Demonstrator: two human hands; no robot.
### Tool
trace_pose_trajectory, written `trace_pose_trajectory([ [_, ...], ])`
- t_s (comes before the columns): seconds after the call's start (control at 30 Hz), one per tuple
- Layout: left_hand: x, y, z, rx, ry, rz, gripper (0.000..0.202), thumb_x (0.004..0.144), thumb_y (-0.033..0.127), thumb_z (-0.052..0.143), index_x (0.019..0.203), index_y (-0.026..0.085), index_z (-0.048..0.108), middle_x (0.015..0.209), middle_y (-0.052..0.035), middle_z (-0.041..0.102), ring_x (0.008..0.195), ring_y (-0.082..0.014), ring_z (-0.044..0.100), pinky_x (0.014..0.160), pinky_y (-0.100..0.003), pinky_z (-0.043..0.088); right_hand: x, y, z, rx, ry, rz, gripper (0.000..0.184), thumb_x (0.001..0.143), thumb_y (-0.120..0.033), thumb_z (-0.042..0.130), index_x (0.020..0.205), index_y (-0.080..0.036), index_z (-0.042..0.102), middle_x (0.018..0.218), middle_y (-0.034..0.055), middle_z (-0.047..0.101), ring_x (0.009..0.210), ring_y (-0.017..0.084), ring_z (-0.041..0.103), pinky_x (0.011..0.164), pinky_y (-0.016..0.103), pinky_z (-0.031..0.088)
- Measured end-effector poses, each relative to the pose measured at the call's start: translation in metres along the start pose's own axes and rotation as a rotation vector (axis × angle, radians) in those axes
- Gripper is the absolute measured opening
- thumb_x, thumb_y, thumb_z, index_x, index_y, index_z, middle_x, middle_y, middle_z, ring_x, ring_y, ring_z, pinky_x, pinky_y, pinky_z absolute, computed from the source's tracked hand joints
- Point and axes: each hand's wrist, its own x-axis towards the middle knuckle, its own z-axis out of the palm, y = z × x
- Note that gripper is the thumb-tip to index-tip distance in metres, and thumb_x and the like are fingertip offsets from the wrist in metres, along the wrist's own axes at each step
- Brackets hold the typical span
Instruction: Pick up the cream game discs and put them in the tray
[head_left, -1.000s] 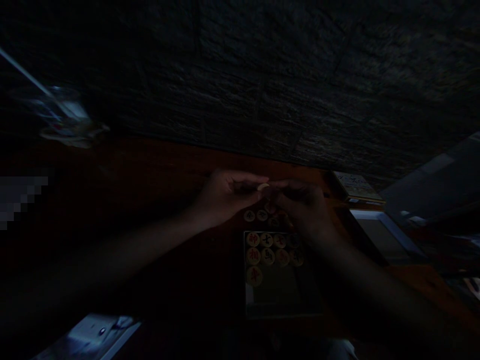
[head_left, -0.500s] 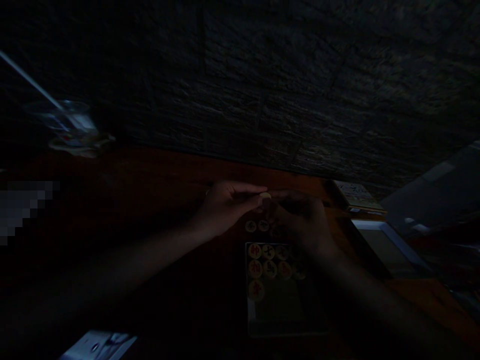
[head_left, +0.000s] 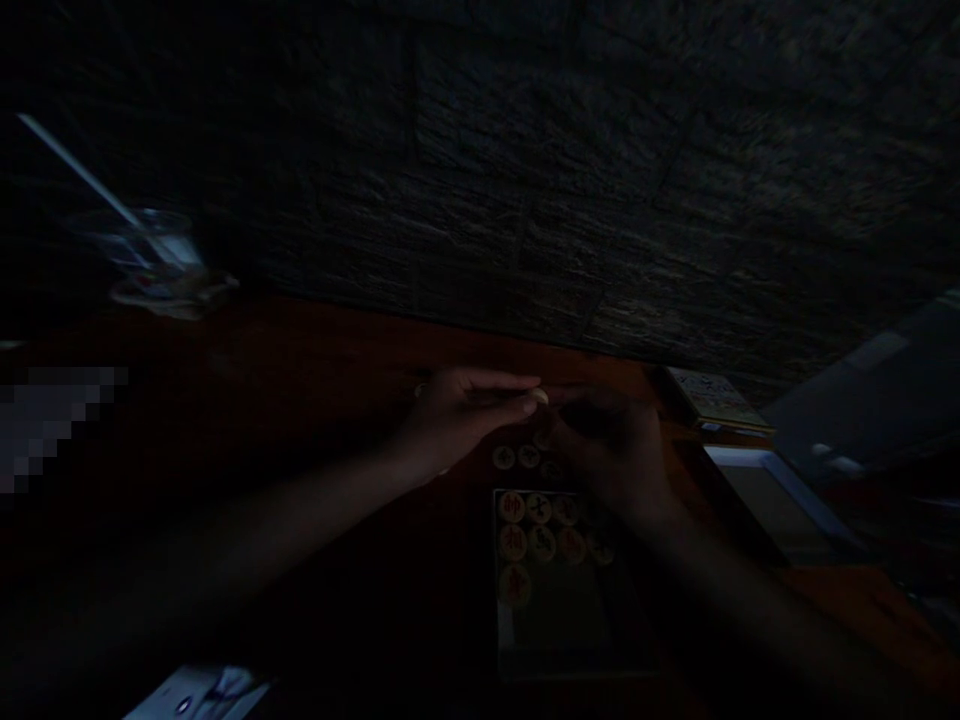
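In the dim head view, my left hand (head_left: 469,415) pinches a pale, round Chinese chess piece (head_left: 539,397) between thumb and fingertips. My right hand (head_left: 619,440) meets it from the other side, its fingers curled close to the piece; deep shadow hides what they hold. Below the hands, several loose chess pieces (head_left: 529,456) lie on the table. Nearer to me is an open, shallow box (head_left: 501,640) with several chess pieces (head_left: 541,544) laid in rows, marked in red or black. My right hand and forearm cover part of its right side.
A brown wooden table (head_left: 300,350) meets a dark stone wall (head_left: 480,180). Back left stands a clear cup (head_left: 161,245) with a straw. At the right are a patterned box (head_left: 716,395) and a pale-rimmed tray or lid (head_left: 780,500). A bright printed item (head_left: 199,692) lies front left.
The view has shifted slightly. Both hands stay together, and the held piece has tilted a little between the left fingertips. The rows in the box look the same.
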Motion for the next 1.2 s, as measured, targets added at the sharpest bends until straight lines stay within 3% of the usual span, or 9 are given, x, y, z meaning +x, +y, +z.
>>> trace_pose_trajectory([
  [0.1, 0.003, -0.003, 0.001, -0.078, 0.026, -0.03, 0.034, 0.076, 0.03, 0.09, 0.107, 0.018, 0.082, 0.11, -0.0093, 0.081, 0.104, -0.0222, 0.076, 0.104, -0.04, 0.055, -0.002, 0.001, -0.003, -0.128, -0.008, -0.133, 0.018, 0.088, -0.022, 0.076, 0.106, -0.021, 0.08, 0.09, 0.0034, 0.08, 0.071, 0.015, 0.072, 0.063, 0.025, 0.056],
  [0.23, 0.007, -0.004, 0.001, -0.322, 0.038, -0.112, 0.032, 0.073, 0.015, 0.089, 0.105, 0.016, 0.081, 0.099, -0.0083, 0.082, 0.092, -0.0191, 0.077, 0.097, -0.038, 0.058, -0.002, -0.002, -0.004, -0.287, -0.03, -0.313, 0.021, 0.091, -0.017, 0.073, 0.111, -0.021, 0.078, 0.094, 0.0034, 0.078, 0.075, 0.014, 0.072, 0.068, 0.026, 0.057],
  [0.37, 0.008, -0.002, 0.0, -0.463, -0.002, -0.137, 0.025, 0.072, 0.006, 0.086, 0.095, 0.013, 0.081, 0.093, -0.008, 0.08, 0.089, -0.0191, 0.077, 0.095, -0.04, 0.06, -0.001, -0.006, -0.005, -0.311, -0.031, -0.399, 0.018, 0.094, -0.016, 0.07, 0.11, -0.02, 0.078, 0.099, 0.0049, 0.076, 0.081, 0.014, 0.072, 0.071, 0.026, 0.057],
  [0.53, 0.006, -0.002, 0.001, -0.489, -0.051, -0.181, 0.022, 0.074, 0.006, 0.085, 0.096, 0.011, 0.081, 0.098, -0.0105, 0.081, 0.091, -0.0191, 0.077, 0.097, -0.038, 0.059, -0.001, -0.006, -0.007, -0.324, -0.019, -0.388, 0.021, 0.092, -0.016, 0.072, 0.113, -0.02, 0.076, 0.094, 0.0033, 0.074, 0.076, 0.014, 0.069, 0.068, 0.026, 0.056],
  [0.77, 0.006, -0.001, 0.0, -0.34, -0.077, -0.173, 0.022, 0.076, 0.013, 0.086, 0.098, 0.011, 0.081, 0.098, -0.0105, 0.081, 0.092, -0.0184, 0.076, 0.093, -0.036, 0.059, 0.001, -0.006, -0.008, -0.336, -0.088, -0.413, 0.031, 0.091, -0.017, 0.072, 0.122, -0.02, 0.075, 0.092, 0.0044, 0.07, 0.079, 0.016, 0.068, 0.064, 0.026, 0.055],
  [0.97, 0.005, 0.0, 0.002, -0.38, -0.036, -0.215, 0.038, 0.069, 0.012, 0.091, 0.105, 0.011, 0.079, 0.097, -0.0106, 0.082, 0.086, -0.0185, 0.078, 0.094, -0.038, 0.058, 0.001, -0.008, -0.008, -0.338, -0.038, -0.309, 0.011, 0.089, -0.023, 0.077, 0.098, -0.019, 0.075, 0.085, 0.003, 0.072, 0.07, 0.016, 0.067, 0.061, 0.027, 0.053],
  [1.03, 0.005, 0.0, 0.001, -0.355, -0.021, -0.204, 0.04, 0.069, 0.012, 0.09, 0.106, 0.011, 0.077, 0.098, -0.0108, 0.082, 0.087, -0.0192, 0.078, 0.092, -0.037, 0.059, 0.002, -0.008, -0.008, -0.318, -0.033, -0.281, 0.015, 0.087, -0.028, 0.081, 0.096, -0.019, 0.073, 0.086, 0.0032, 0.073, 0.069, 0.016, 0.067, 0.061, 0.027, 0.053],
  [1.1, 0.006, 0.0, -0.001, -0.314, -0.005, -0.178, 0.042, 0.069, 0.012, 0.09, 0.108, 0.011, 0.076, 0.099, -0.0108, 0.081, 0.09, -0.0201, 0.077, 0.089, -0.036, 0.059, 0.003, -0.008, -0.009, -0.303, -0.073, -0.29, 0.021, 0.087, -0.03, 0.081, 0.102, -0.019, 0.073, 0.09, 0.0041, 0.073, 0.072, 0.016, 0.069, 0.061, 0.027, 0.054],
  [1.2, 0.006, -0.001, -0.004, -0.24, -0.001, -0.139, 0.047, 0.07, 0.012, 0.089, 0.114, 0.012, 0.074, 0.1, -0.0105, 0.081, 0.09, -0.0199, 0.077, 0.089, -0.036, 0.058, 0.004, -0.009, -0.012, -0.325, -0.178, -0.328, 0.026, 0.09, -0.021, 0.074, 0.116, -0.02, 0.074, 0.095, 0.0055, 0.073, 0.077, 0.017, 0.07, 0.063, 0.026, 0.055],
])
